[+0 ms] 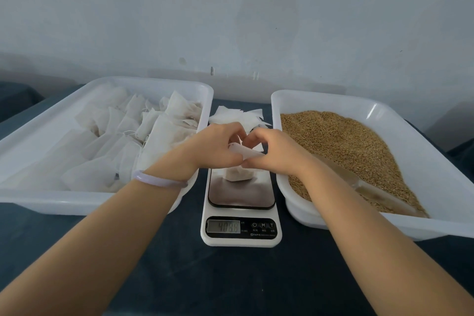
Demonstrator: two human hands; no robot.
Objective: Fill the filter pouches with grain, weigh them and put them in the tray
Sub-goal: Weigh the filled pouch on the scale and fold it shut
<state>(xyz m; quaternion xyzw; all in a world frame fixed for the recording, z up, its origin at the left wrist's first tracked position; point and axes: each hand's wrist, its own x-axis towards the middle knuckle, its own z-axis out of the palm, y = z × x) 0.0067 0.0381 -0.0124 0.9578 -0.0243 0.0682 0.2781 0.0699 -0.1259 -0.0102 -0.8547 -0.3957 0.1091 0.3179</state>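
A white filter pouch (238,174) with grain in its lower part stands on the platform of the digital scale (241,215). My left hand (218,147) and my right hand (272,151) meet above the scale and both pinch the pouch's top edge. The scale's display shows digits that are too blurred to read. The white tray (38,141) on the left holds several filled pouches (159,131). The white tray (436,187) on the right holds a heap of brown grain (341,141).
A small stack of empty filter pouches (238,115) lies behind the scale between the trays. A clear scoop (377,192) rests in the grain under my right forearm. The table top is dark, and a grey wall rises close behind.
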